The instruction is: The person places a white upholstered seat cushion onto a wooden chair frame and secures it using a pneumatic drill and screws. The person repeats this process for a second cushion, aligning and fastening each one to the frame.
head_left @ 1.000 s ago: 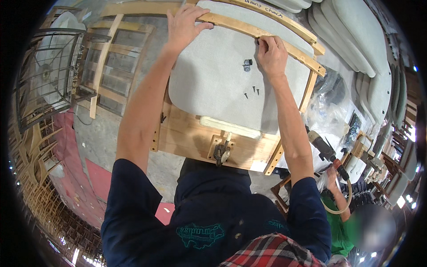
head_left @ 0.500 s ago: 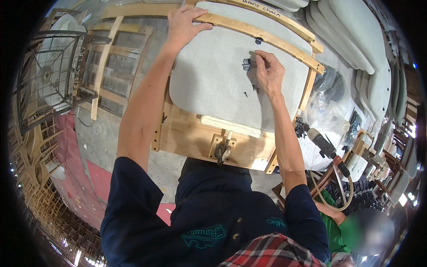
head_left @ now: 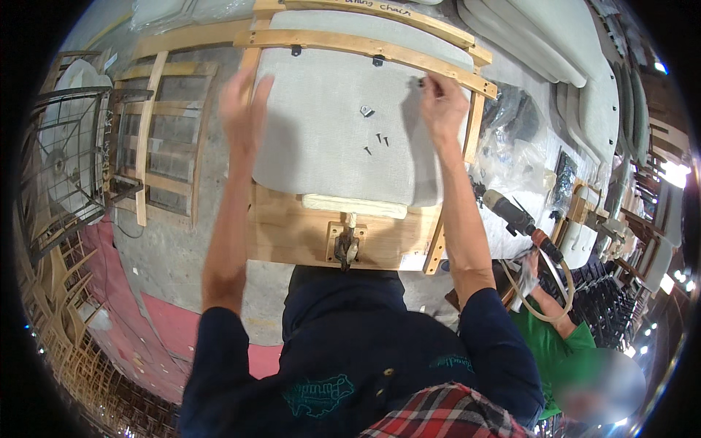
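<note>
A light grey fabric-covered panel [head_left: 321, 131] lies on a wooden jig board [head_left: 292, 226], with a curved wooden bar [head_left: 336, 44] across its far part. Two small black brackets sit along the bar's near edge, a left bracket [head_left: 296, 50] and a middle bracket [head_left: 378, 61]. My right hand [head_left: 444, 109] pinches a small dark bracket near the bar's right part. My left hand [head_left: 244, 113], blurred, hovers by the panel's left edge, thumb and fingers apart. One loose bracket [head_left: 366, 111] and a few dark screws [head_left: 379, 137] lie on the panel.
A toggle clamp [head_left: 347, 248] presses a padded strip [head_left: 354, 206] at the panel's near edge. To the right are a power driver [head_left: 515, 215] with a hose, plastic wrap [head_left: 511, 139] and stacked grey panels [head_left: 540, 44]. A co-worker in green [head_left: 544, 343] is at lower right.
My left hand has come off the bar, uncovering the left bracket. My right hand has moved right with a bracket from the loose pair. The view has shifted.
</note>
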